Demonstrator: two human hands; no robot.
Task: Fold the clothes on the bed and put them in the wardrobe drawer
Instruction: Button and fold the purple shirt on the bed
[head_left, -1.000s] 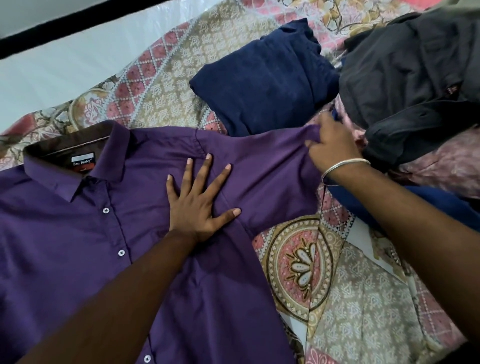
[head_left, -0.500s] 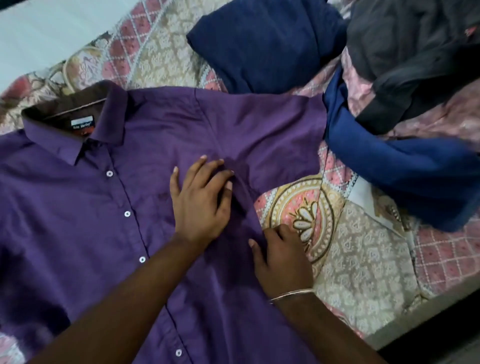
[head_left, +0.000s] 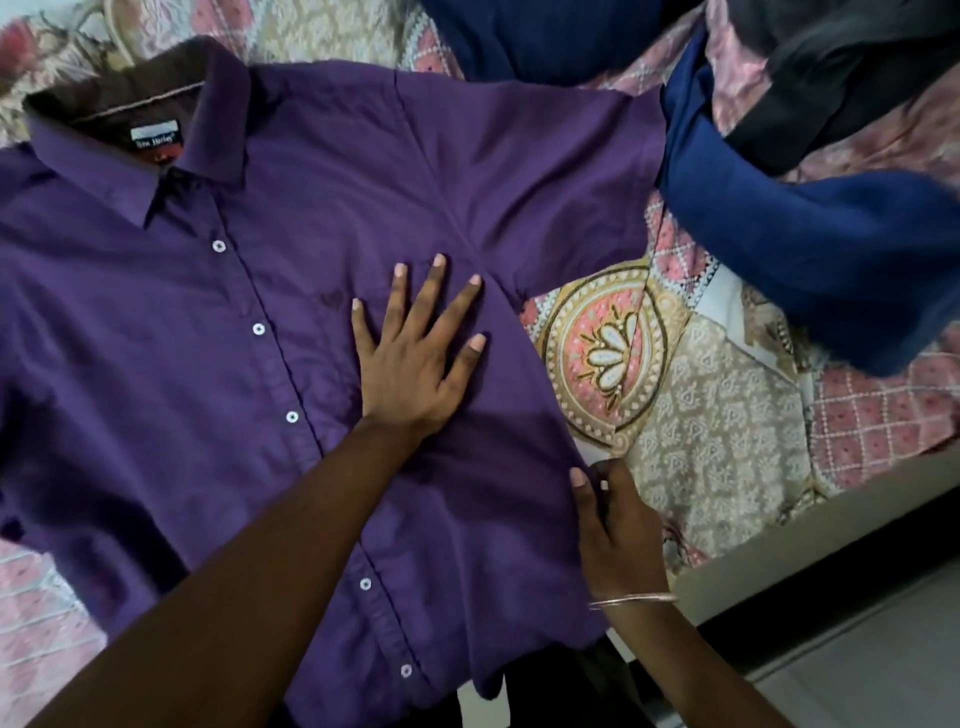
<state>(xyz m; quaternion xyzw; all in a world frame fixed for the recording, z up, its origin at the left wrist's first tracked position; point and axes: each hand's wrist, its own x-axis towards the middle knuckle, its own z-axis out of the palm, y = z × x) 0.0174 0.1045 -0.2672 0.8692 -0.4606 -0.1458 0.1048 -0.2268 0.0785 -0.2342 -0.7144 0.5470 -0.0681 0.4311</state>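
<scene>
The purple shirt (head_left: 208, 322) lies spread face-up on the patterned bedspread (head_left: 717, 415), the left hand (head_left: 410, 358) pressing flat on its chest with fingers splayed while the right hand (head_left: 615, 525) pinches its side edge

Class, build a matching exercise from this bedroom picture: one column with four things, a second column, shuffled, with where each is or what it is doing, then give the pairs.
Things
1. left hand
2. right hand
3. navy cloth
4. collar

States
A. top left, label showing
B. flat on the purple shirt, fingers spread
C. lying right of the shirt sleeve
D. pinching the shirt's side edge

Pairs: 1-B, 2-D, 3-C, 4-A
</scene>
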